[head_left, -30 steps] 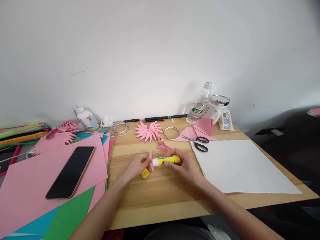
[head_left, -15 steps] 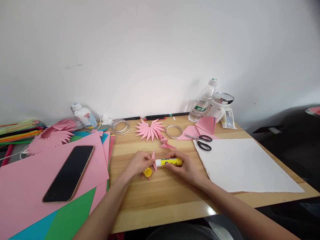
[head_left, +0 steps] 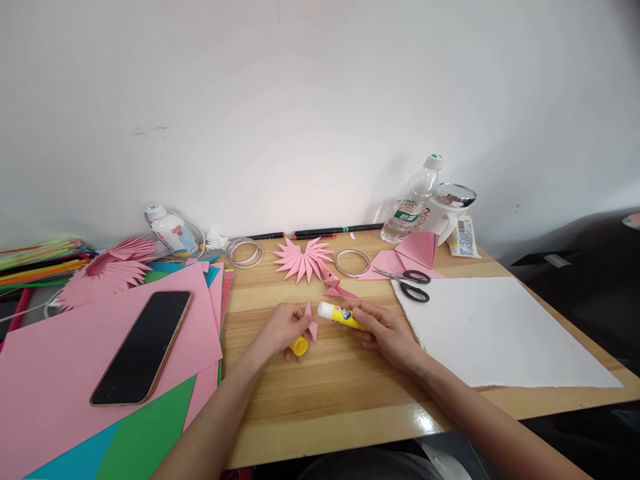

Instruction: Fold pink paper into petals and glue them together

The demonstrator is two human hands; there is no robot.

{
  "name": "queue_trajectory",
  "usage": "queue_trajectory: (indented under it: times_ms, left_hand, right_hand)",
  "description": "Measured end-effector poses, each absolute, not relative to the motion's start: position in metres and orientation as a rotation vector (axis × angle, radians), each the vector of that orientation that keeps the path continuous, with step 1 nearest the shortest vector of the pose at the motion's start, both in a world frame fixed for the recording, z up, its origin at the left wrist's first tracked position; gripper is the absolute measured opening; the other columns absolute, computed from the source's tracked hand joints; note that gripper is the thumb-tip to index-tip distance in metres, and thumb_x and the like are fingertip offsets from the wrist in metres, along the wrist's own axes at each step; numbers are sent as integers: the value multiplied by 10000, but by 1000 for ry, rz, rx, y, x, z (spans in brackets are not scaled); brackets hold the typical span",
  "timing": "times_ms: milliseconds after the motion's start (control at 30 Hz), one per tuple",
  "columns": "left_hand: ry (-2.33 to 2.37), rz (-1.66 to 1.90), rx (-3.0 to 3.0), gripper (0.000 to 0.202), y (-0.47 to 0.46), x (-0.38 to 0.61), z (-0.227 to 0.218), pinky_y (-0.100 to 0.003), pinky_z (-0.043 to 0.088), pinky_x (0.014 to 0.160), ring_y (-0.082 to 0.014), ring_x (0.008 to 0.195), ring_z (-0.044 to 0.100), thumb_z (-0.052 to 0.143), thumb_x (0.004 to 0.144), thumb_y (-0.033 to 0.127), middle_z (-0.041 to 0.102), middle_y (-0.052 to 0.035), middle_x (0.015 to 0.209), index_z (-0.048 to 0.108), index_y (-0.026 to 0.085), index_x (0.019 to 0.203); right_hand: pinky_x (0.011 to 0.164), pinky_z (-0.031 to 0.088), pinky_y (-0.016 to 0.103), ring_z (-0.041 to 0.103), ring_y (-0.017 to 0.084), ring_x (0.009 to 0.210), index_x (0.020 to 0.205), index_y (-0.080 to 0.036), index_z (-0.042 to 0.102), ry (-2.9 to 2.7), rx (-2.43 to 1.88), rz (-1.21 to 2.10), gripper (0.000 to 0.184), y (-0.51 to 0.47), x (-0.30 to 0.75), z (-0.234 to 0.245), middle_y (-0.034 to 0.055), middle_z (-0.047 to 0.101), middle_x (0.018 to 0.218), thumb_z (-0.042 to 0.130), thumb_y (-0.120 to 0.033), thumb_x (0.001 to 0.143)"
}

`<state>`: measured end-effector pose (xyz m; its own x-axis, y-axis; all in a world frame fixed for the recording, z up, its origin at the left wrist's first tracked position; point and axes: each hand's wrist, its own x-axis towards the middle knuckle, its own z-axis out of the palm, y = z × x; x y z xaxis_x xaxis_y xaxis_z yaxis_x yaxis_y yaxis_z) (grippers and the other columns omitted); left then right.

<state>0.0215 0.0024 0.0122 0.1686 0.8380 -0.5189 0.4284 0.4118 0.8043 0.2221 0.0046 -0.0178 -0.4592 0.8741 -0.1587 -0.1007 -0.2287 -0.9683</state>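
My left hand pinches a small folded pink paper piece between thumb and fingers. The same hand also keeps a yellow glue stick cap in its lower fingers, the hollow end facing right. In my right hand lies an uncapped yellow glue stick, its white end pointing left and slightly up, a short way from the paper piece. Just beyond the hands sit a fan-shaped pink folded-paper piece and some loose folded pink pieces.
Scissors lie partly on a white board at right. Behind them stand a water bottle and a mug. A phone rests on pink paper sheets at left. Tape rolls lie toward the wall.
My right hand has drawn the glue stick back from the pink paper piece and tilted its white end upward. My left hand keeps its hold on the paper and cap.
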Motion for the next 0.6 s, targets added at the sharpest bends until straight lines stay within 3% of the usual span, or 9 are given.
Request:
queue_trajectory:
  times_ms: [133,233,300,433,600]
  left_hand:
    - [1517,533,1183,242,1,21,12,-158,217,241,-94,259,452,613,707,338,595,31,468,549,145,838]
    - [1385,742,1221,459,0,19,16,-144,243,279,-71,286,433,685,664,322,569,51,440,542,132,1056]
    - [1199,879,1198,585,-2,18,19,-149,295,318,-78,331,465,715,636,362,552,55,429,526,121,1135]
    - [1110,1110,1071,576,-6,16,20,-181,358,329,-77,332,440,710,620,442,532,56,424,590,86,1057]
    - [1126,1142,1041,438,-7,14,16,-182,354,304,-71,317,418,745,595,365,542,41,416,651,72,907]
  right_hand:
    - [577,378,210,433,81,598,1068,-201,598,-1259,-851,1795,315,6,219,-9,-13,519,739,592,-370,803]
    - [729,431,247,519,99,735,1070,-217,581,-1077,-723,1807,333,10,207,-1,13,562,948,638,-342,766]
    - [772,445,263,558,109,783,1062,-211,560,-1025,-669,1829,352,13,196,1,18,575,973,664,-325,745]
    - [761,485,311,620,154,794,965,-175,542,-1117,-647,1835,333,11,179,-6,28,625,875,699,-325,713]
    - [664,527,301,641,143,643,870,-157,560,-1086,-761,1809,340,6,181,-14,12,658,763,749,-330,647]
